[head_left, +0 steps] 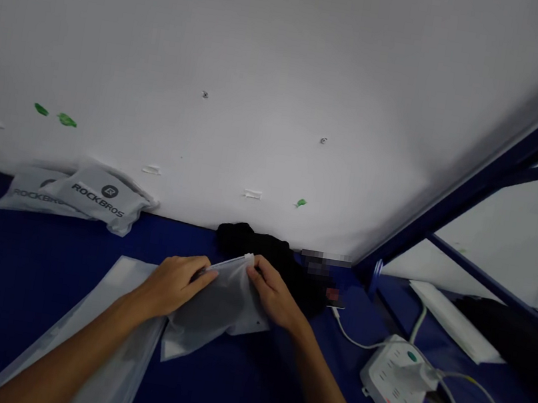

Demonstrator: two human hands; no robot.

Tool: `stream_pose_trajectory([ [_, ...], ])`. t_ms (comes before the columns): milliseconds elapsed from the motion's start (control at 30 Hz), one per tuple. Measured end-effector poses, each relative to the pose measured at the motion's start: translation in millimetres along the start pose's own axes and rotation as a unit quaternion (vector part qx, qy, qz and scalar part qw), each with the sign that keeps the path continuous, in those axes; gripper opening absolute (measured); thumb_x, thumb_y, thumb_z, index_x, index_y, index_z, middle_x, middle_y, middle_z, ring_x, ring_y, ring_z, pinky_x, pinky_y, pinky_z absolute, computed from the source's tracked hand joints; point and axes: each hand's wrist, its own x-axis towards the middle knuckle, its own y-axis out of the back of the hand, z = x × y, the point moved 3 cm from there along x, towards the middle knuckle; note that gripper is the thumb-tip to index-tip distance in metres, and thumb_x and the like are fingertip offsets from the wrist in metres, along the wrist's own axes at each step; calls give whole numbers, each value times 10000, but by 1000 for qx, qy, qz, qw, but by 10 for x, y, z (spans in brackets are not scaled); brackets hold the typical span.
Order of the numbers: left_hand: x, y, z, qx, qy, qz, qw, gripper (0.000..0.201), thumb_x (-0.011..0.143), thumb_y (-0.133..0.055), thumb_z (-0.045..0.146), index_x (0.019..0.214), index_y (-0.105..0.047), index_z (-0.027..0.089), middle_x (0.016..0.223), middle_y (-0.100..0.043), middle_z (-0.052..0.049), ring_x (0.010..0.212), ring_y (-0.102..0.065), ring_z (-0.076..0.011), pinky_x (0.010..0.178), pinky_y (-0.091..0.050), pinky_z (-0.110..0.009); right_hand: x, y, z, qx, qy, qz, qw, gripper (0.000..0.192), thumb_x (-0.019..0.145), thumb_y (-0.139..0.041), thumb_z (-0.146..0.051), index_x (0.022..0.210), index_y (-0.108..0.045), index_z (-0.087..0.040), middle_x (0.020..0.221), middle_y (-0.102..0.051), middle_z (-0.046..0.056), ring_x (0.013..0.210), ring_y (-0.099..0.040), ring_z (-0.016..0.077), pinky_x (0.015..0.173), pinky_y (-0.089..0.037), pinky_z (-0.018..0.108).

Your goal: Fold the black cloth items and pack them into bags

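Note:
A frosted zip bag (219, 315) with something dark inside is held up by its top edge, just over the blue table. My left hand (180, 282) pinches the zip edge at its left side, thumb and forefinger closed on it. At the right end of the same edge, near the white slider, my right hand (272, 286) grips with closed fingers. Under my left forearm lies a stack of flat frosted bags (126, 342). Dark cloth items (262, 244) are heaped just behind the held bag.
Filled ROCKBROS bags (102, 197) lie at the back left against the white wall (267, 80). To the right, a white power strip (396, 382) with cables sits beside the blue metal frame (450, 208). A white cable (354, 341) runs toward a blurred-out item behind my right hand.

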Motion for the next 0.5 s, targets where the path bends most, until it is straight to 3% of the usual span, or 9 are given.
stream_pose_trajectory([
  [100,-12,-39,60,-10,6,-21,1000,350,999,-399,445,772,-556,228,657,-578,34,624,-557,-156,614,-343,-273,18,74,1,3,8,-9,1000,243,923,-562,-405,780,-577,-210,787,-520,-10,746,-460,164,709,-376,284],
  [233,-20,-69,111,-64,-6,-56,996,368,1002,-390,431,729,-513,218,617,-502,43,582,-496,-138,578,-313,-267,44,90,101,104,-25,-41,993,263,843,-623,-394,689,-535,-200,717,-481,-16,696,-437,156,674,-361,272],
  [367,-44,-76,164,-127,-14,-100,987,332,987,-427,416,751,-532,208,649,-507,41,604,-472,-129,576,-320,-256,33,-18,171,150,-55,-26,987,263,830,-639,-421,715,-556,-199,706,-489,-18,670,-436,149,662,-364,264],
  [500,-68,-71,241,-174,7,-121,977,297,961,-484,474,868,-578,208,715,-556,37,631,-475,-127,573,-328,-247,-20,-212,88,153,-53,-75,984,305,851,-638,-427,690,-526,-194,688,-454,-31,639,-398,128,621,-315,251],
])
